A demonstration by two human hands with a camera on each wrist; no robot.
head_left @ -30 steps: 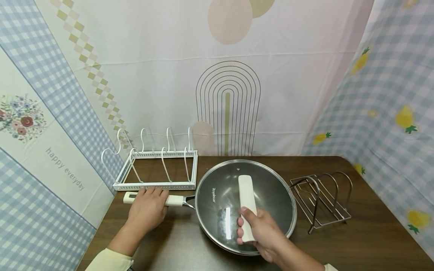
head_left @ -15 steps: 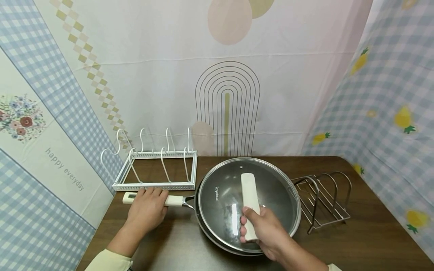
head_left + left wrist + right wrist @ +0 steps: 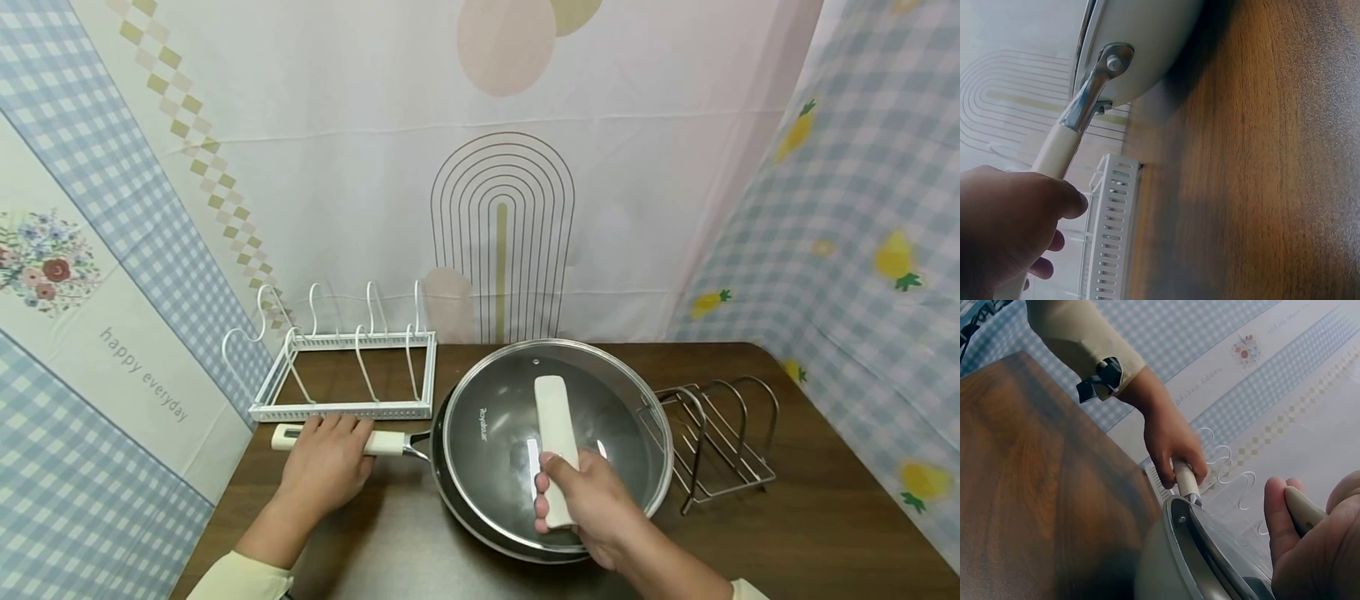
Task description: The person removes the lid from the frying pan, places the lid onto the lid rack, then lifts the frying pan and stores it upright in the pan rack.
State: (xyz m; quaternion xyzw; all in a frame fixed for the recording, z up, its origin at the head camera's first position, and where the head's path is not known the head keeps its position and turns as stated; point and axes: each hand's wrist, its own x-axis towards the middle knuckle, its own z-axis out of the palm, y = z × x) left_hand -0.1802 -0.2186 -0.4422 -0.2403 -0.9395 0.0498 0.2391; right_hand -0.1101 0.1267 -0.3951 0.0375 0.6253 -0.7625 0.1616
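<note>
A frying pan with a cream handle sits on the table, dark inside and pale outside. My left hand grips that handle, fingers wrapped round it. Over the pan is a round glass lid with a steel rim and a long cream handle. My right hand holds the near part of the lid handle, thumb on top. The lid stands shifted up and right of the pan, so a crescent of the pan's dark inside shows at left. In the right wrist view, the lid rim is tilted above the pan edge.
A white rack with curved wire dividers stands behind my left hand. Right of the pan is a dark metal wire rack, partly overlapped by the lid in the head view. A patterned cloth hangs behind the wooden table.
The lid has come up off the pan and moved right and away from me with my right hand, uncovering the pan's left edge. My left hand stays on the pan handle.
</note>
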